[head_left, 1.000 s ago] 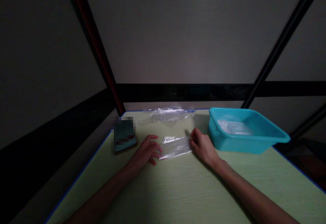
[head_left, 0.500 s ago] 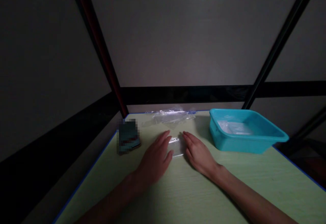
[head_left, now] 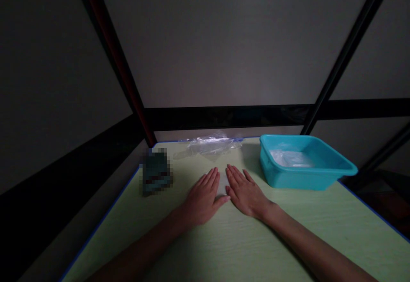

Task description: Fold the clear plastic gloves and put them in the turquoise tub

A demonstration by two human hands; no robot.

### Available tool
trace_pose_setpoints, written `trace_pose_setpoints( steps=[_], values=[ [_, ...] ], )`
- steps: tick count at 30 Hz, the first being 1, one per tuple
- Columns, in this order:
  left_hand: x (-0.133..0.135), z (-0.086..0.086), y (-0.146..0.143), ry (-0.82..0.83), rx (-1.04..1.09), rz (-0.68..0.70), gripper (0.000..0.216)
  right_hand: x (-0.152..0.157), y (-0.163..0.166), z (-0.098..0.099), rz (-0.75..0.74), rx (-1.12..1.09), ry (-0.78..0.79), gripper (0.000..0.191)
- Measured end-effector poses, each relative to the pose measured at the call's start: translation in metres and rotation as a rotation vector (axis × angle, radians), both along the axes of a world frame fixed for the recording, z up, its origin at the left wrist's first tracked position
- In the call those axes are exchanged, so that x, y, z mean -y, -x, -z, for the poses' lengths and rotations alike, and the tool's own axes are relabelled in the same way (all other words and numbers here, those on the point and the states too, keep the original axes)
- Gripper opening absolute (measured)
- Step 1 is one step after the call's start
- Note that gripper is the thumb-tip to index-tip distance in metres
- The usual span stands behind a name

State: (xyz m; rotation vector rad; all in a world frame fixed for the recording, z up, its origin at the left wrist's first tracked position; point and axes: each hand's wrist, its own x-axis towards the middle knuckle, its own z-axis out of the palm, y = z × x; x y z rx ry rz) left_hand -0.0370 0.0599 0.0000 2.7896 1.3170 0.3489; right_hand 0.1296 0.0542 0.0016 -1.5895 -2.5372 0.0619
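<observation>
Both palms face down on a small folded piece of clear plastic, which lies on the light green table. My left hand is flat over its left part, fingers stretched forward and thumb out to the right. Over the right part lies my right hand, also flat, its fingers extended. Only a narrow strip of the plastic shows between the hands; the rest is covered. Crumpled clear plastic sheets or bags lie beyond the fingertips at the table's far edge.
To the right stands a turquoise plastic basin with clear plastic packets inside. A dark, pixelated object sits at the left edge. Behind the table rises a grey panelled wall with a black band.
My left hand has come down flat onto the plastic, and my right hand has turned from its edge to lie palm down. The view has shifted slightly.
</observation>
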Motion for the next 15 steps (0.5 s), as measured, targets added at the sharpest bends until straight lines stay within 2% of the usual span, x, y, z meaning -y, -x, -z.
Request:
trace_pose_setpoints(
  steps=[9, 15],
  values=[
    [-0.003, 0.001, 0.033, 0.034, -0.048, -0.020, 0.066, 0.000, -0.001, 0.001, -0.010, -0.070, 0.004, 0.053],
    [0.008, -0.008, 0.037, 0.010, 0.018, 0.035, 0.068, -0.002, -0.019, -0.015, -0.042, -0.363, -0.020, 0.040]
  ],
)
